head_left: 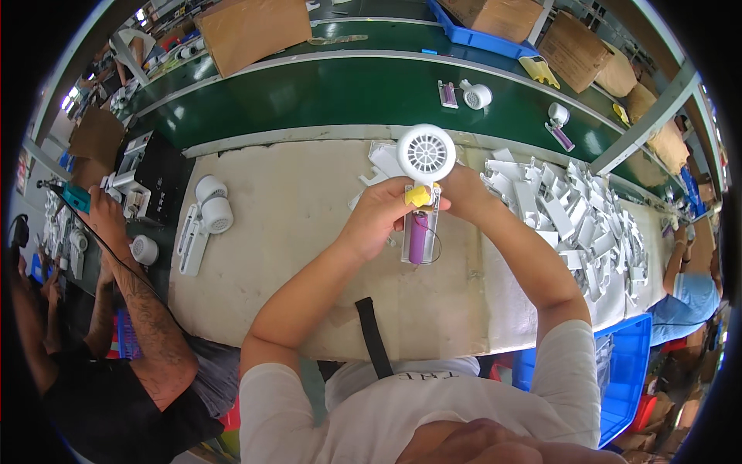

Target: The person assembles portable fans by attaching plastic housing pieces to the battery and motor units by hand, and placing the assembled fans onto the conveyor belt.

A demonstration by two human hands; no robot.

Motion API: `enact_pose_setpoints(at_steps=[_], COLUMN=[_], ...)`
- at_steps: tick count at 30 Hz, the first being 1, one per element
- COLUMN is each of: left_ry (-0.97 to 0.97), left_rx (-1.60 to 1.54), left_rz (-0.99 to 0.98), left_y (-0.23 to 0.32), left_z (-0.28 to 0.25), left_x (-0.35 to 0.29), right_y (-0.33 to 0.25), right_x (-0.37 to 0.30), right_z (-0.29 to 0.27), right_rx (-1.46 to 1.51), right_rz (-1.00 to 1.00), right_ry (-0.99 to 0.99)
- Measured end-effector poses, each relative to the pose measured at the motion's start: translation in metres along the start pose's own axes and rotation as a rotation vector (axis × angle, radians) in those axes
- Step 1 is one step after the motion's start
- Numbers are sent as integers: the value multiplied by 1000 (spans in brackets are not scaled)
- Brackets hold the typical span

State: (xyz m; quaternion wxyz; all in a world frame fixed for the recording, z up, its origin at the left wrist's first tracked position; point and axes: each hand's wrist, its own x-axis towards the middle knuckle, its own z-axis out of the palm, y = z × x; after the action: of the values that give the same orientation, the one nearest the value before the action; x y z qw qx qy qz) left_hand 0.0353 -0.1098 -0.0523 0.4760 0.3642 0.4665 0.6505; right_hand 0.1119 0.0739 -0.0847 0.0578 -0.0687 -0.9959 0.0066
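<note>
A white handheld fan (427, 153) with a round slotted grille stands up between my hands over the middle of the table. Its handle is uncovered and shows a purple battery cell (418, 239) with a thin dark wire looping beside it. My left hand (377, 216) pinches the fan at the neck, its thumb by a yellow piece (418, 196). From the other side my right hand (465, 192) closes on the same neck, its fingers partly hidden behind the fan. White plastic parts (384, 161) lie just beyond my left hand.
White plastic handle shells (568, 220) are heaped on the right. Two white fan units (213, 205) lie at left. Beyond the table, a green conveyor belt (309, 97) carries fan assemblies (477, 96). A co-worker's arm (147, 309) holds a teal power screwdriver (75, 196). A blue bin (627, 371) stands lower right.
</note>
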Motion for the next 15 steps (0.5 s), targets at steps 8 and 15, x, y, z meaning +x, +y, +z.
enact_pose_setpoints(at_steps=[8,15], left_ry=[206,327], left_rx=[25,-133], left_rz=[422,475], left_y=[49,35], left_z=[2,-8], left_x=[20,8], right_y=[9,-2], right_x=[-18,-33], right_z=[-14,-16], right_rx=[-21,119], right_rz=[147,229], right_ry=[118,-59])
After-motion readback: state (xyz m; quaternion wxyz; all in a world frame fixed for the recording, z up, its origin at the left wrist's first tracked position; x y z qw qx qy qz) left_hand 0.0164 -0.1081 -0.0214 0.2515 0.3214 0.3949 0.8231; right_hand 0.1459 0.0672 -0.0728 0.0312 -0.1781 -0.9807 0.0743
